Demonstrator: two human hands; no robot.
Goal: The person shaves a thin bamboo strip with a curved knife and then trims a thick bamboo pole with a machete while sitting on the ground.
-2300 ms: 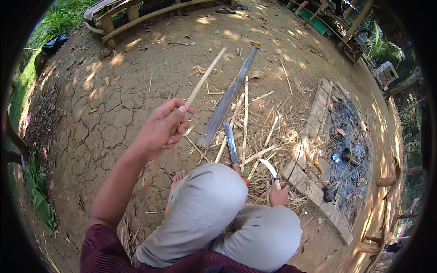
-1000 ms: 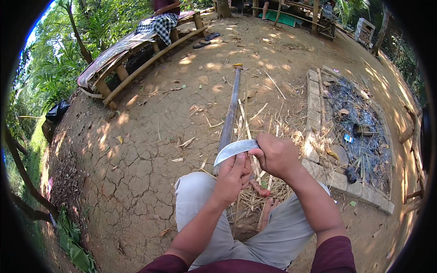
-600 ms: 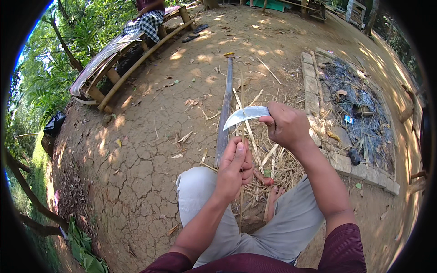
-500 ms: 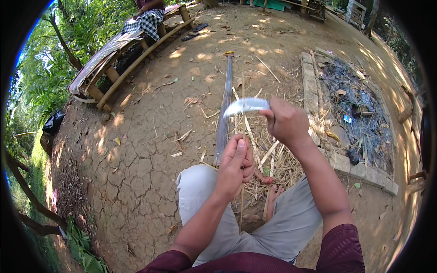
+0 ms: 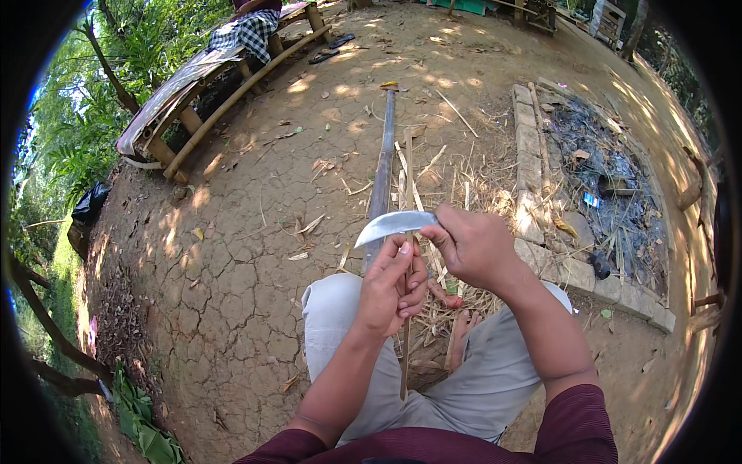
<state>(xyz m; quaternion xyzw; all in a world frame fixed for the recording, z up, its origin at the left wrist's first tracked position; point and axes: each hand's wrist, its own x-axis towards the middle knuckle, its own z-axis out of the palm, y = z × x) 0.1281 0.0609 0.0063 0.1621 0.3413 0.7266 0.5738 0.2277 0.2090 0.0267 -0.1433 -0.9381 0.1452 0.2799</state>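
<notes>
My left hand [image 5: 386,290] is closed around a thin bamboo strip [image 5: 405,356], its thumb and fingers pinching it. The strip runs lengthwise away from me, its near end between my thighs. In my right hand [image 5: 478,246] is a knife with a short curved blade [image 5: 393,225]; the fist hides its handle. The blade points left and crosses over the strip just beyond my left fingertips. Whether its edge touches the strip I cannot tell. Beyond my hands a long dark pole [image 5: 382,182] lies on the ground, among pale shavings and split strips [image 5: 429,329].
A brick-edged fire pit [image 5: 533,197] with ash and litter lies at the right. At the far left stands a bamboo bench [image 5: 209,139], where a person sits, partly seen, by a checkered cloth [image 5: 239,35]. Dark sandals [image 5: 328,54] lie near it on cracked earth.
My right hand has brought the knife down and closer to my left hand. The strip now shows its broader face, and my left hand has shifted slightly toward me.
</notes>
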